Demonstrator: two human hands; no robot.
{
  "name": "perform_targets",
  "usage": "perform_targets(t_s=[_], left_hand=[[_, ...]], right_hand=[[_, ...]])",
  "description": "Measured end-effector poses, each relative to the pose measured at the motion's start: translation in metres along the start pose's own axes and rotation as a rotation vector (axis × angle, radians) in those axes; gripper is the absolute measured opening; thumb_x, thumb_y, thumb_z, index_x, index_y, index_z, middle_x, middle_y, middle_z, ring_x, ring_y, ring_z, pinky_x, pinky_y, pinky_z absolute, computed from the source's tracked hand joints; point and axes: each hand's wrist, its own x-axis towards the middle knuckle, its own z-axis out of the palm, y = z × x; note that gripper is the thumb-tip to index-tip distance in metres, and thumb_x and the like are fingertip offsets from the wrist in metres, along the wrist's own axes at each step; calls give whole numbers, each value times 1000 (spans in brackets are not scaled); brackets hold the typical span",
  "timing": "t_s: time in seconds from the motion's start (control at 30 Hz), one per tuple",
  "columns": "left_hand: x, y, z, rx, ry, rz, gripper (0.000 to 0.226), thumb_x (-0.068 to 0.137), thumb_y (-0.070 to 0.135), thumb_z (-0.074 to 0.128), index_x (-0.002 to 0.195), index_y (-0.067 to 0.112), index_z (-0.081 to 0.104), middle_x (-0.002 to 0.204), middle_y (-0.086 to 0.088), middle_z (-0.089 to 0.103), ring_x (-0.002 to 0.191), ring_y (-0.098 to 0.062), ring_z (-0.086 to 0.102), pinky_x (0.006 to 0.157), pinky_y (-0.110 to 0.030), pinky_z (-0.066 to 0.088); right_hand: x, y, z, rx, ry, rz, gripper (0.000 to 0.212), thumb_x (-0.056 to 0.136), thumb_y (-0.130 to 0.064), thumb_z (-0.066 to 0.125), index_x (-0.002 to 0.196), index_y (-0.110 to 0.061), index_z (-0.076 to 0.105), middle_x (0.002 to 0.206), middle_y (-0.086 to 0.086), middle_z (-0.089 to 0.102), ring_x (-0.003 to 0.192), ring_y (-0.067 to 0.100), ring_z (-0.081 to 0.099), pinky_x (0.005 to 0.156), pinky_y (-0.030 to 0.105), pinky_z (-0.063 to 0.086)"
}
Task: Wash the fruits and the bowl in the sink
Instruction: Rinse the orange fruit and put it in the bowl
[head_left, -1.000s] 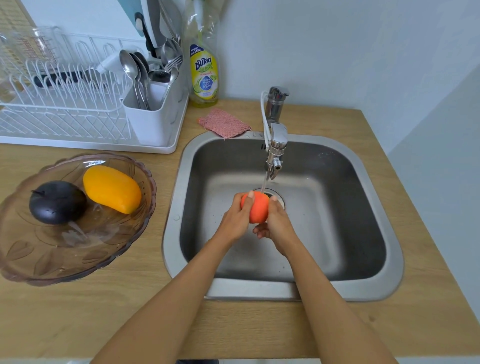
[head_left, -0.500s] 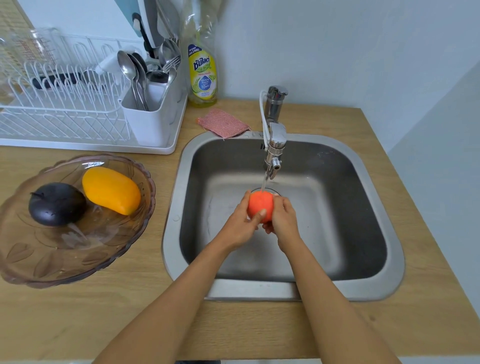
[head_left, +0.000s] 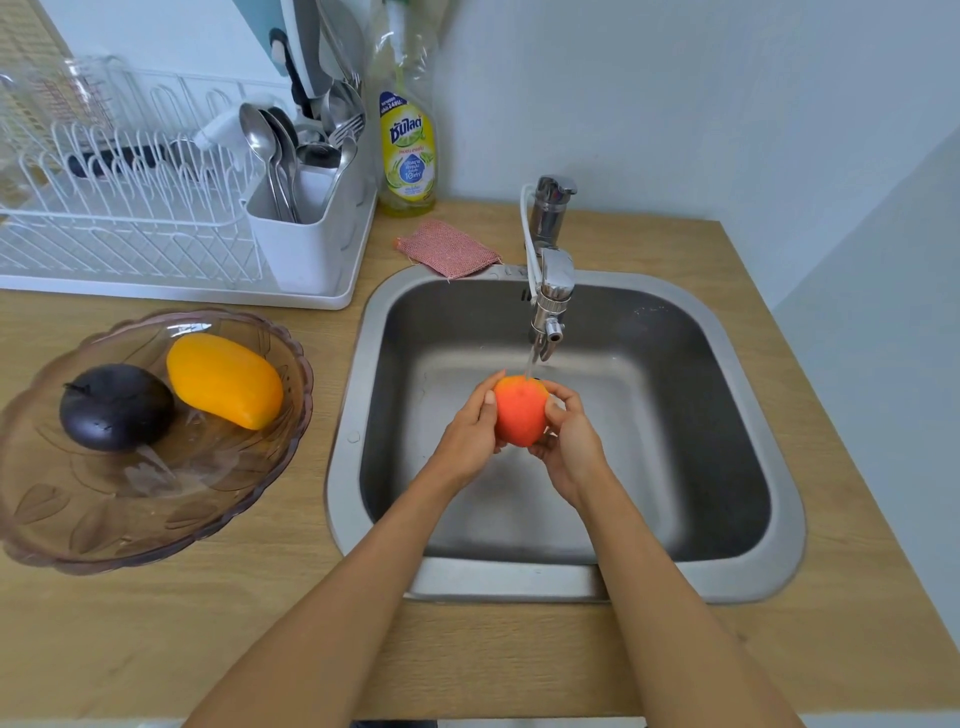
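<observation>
I cup the peach between my left hand and right hand, fingers curled around it at frame centre, so the tap stream hits its top over the sink. At left, the bowl holds 2 fruits on the wooden counter.

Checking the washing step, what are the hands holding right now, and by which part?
Both hands hold the orange-red fruit under the tap: left hand on its left side, right hand on its right and underside.

Two bare forearms, no sleeves, left hand, right hand, short plain nails
</observation>
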Motion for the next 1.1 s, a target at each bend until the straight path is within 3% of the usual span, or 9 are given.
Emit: perform_targets(t_s=[0.1, 0.2, 0.33, 0.43, 0.53, 0.67, 0.9, 1.0, 1.1], left_hand=[[0, -1, 1, 85, 15, -75, 44, 104, 38, 18, 145, 32, 34, 129, -8, 50, 90, -13, 55, 74, -22, 45], [-2, -2, 3, 160, 35, -99, 48, 102, 46, 16, 139, 27, 41, 109, -8, 58, 82, -13, 56, 82, -31, 47], [-1, 0, 4, 106, 76, -133, 58, 96, 60, 24, 138, 25, 44, 126, -6, 55, 110, -25, 56, 100, -42, 47], [1, -1, 3, 123, 56, -128, 61, 93, 64, 30, 140, 26, 43, 135, -6, 52, 117, -26, 54, 102, -45, 46], [2, -2, 2, 91, 46, -138, 62, 93, 65, 26, 139, 26, 42, 133, -5, 52, 115, -25, 54, 101, -43, 47], [2, -1, 1, -11, 2, -71, 49, 99, 51, 30, 139, 25, 42, 136, -4, 49, 118, -23, 52, 89, -30, 49], [-2, -5, -3, -53, -39, 14, 38, 101, 34, 41, 139, 39, 37, 145, 0, 35, 127, -21, 42, 106, -40, 44], [-5, -5, -5, -51, -61, 27, 37, 102, 24, 40, 135, 41, 39, 144, -1, 37, 128, -21, 42, 106, -37, 43], [-5, -4, -5, -122, -41, -56, 40, 103, 22, 36, 142, 31, 39, 148, -5, 37, 131, -23, 42, 109, -40, 41]], right_hand=[[1, 1, -1, -32, -5, -37, 25, 100, -12, 41, 112, -30, 54, 126, 5, 48, 111, 36, 53, 75, 34, 49], [-1, 2, 0, -92, 19, -93, 28, 98, -11, 45, 108, -35, 54, 124, 1, 52, 115, 32, 54, 76, 32, 48], [-9, 8, 1, -308, 9, -258, 33, 94, -11, 54, 117, -34, 53, 131, 1, 51, 113, 24, 53, 82, 31, 51], [-11, 11, -1, -376, 18, -308, 42, 92, -15, 61, 130, -30, 49, 131, -3, 49, 112, 20, 53, 88, 30, 50], [-8, 10, -4, -370, 13, -258, 50, 91, -20, 65, 137, -25, 47, 135, -3, 46, 117, 19, 51, 98, 38, 49], [-2, 10, -5, -240, 11, -127, 39, 93, -19, 60, 131, -26, 55, 137, 2, 49, 120, 27, 52, 101, 46, 48], [1, 6, -5, 47, -19, 68, 43, 98, -23, 51, 138, -8, 46, 135, 13, 51, 121, 31, 54, 96, 34, 48], [-3, 6, -5, -3, -42, 116, 46, 98, -30, 52, 139, -12, 44, 133, 12, 52, 118, 28, 56, 95, 35, 49], [-7, 8, -4, -43, -58, 134, 42, 98, -35, 52, 135, -18, 46, 128, 12, 52, 113, 31, 60, 89, 35, 55]])
